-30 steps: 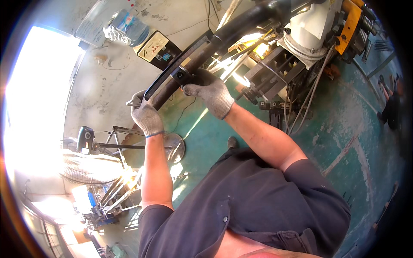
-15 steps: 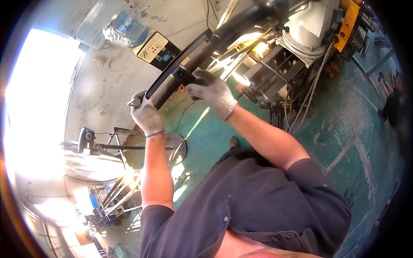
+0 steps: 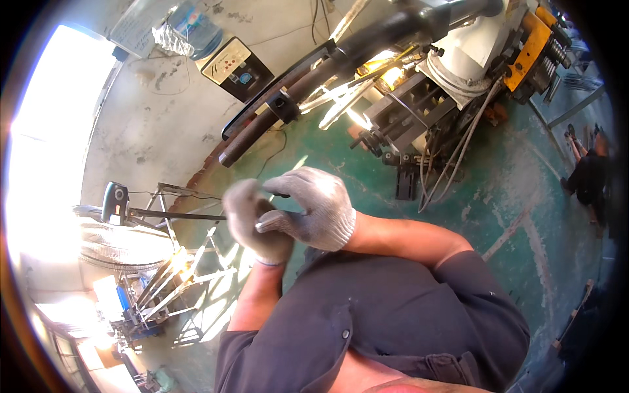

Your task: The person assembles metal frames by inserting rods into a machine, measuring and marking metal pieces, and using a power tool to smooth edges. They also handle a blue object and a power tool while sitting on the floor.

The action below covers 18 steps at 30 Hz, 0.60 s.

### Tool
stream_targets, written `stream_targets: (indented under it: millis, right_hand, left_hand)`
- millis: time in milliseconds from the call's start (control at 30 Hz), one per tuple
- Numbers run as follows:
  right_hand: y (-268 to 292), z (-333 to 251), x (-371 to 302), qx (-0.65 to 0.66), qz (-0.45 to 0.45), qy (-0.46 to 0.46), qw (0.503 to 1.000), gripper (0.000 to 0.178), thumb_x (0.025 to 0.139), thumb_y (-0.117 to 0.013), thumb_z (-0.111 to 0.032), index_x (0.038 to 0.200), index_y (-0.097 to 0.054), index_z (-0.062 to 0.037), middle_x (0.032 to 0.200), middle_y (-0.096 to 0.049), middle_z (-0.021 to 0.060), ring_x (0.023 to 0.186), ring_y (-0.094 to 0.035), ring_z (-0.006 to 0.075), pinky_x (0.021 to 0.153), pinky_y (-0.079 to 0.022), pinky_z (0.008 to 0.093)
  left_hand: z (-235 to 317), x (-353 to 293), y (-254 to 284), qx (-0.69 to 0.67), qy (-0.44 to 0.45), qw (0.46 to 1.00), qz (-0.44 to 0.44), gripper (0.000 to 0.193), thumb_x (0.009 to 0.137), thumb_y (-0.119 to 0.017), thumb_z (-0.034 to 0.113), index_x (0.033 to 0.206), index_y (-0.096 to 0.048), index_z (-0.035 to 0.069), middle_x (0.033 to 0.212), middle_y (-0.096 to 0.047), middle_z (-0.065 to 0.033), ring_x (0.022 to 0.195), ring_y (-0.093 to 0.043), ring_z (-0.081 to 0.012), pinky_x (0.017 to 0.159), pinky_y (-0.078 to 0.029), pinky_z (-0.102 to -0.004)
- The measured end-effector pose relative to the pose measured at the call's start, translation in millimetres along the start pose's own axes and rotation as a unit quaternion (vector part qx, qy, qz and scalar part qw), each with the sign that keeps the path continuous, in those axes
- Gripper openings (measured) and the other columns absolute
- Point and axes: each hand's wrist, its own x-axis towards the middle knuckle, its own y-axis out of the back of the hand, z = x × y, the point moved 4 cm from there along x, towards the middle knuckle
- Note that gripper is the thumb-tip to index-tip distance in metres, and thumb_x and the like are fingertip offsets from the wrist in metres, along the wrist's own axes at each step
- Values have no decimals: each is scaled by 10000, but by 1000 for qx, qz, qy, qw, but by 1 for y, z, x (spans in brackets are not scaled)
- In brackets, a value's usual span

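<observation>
Head view: both gloved hands are seen in front of the dark shirt (image 3: 393, 295), apart from the metal work.
Left glove: the left hand (image 3: 252, 223) is blurred and partly covered by the right one; how far its fingers are opened, and whether anything is held, cannot be told.
Right glove: the right hand (image 3: 318, 203) is bent like a hook, with a gap left between thumb and fingers; no thing can be seen gripped in it, and the left glove is overlapped by it.
Dark pipe: the pipe (image 3: 251, 137) is held by neither hand; its loose end is pointed down and left, above the gloves.
Black collar: the collar (image 3: 283, 107) is fitted around the pipe.
Long black strip: the strip (image 3: 246, 120) is set beside the pipe.
Machine: a white round part (image 3: 462, 59) and an orange bracket (image 3: 529, 49) are seen at upper right, above the green floor (image 3: 517, 157).
What could go wrong: a glove could be caught on the pipe's end if reached for without care; the collar could be slid if it is loose and gets bumped.
</observation>
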Motion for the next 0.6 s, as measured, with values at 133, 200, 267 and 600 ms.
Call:
stream_targets:
  millis: [133, 200, 267, 600]
  right_hand:
    - [0, -1, 1, -63, 35, 33, 997, 213, 757, -839, -108, 920, -713, -52, 829, -707, 107, 707, -682, 304, 633, -544, 381]
    - [1, -1, 2, -131, 73, 39, 988, 158, 775, -815, -60, 890, -708, -48, 804, -702, 111, 689, -679, 297, 620, -541, 380]
    - [2, 5, 6, -148, 91, 36, 984, 119, 804, -762, -4, 891, -683, -24, 784, -688, 134, 649, -677, 272, 579, -529, 344]
    - [67, -11, 57, -256, 136, -118, 950, 157, 932, -731, -130, 1017, -736, 3, 812, -713, 72, 659, -645, 101, 606, -515, 252]
  left_hand:
    - [-46, -43, -28, -163, 185, 965, -88, 191, 942, -607, 151, 1087, -582, 30, 1030, -610, -79, 926, -606, -207, 777, -498, -340]
    - [-45, -31, -38, -39, 102, 978, -176, 311, 834, -745, 144, 1078, -583, 39, 985, -619, -90, 870, -627, -240, 737, -505, -348]
    - [-37, -11, -41, 1, 43, 968, -247, 197, 919, -665, 122, 1086, -594, 44, 1004, -648, -89, 907, -642, -201, 777, -520, -326]
    - [-143, 11, -78, -496, 461, 617, -402, 314, 1004, -585, 283, 1149, -598, 4, 985, -658, -111, 857, -621, -214, 788, -517, -371]
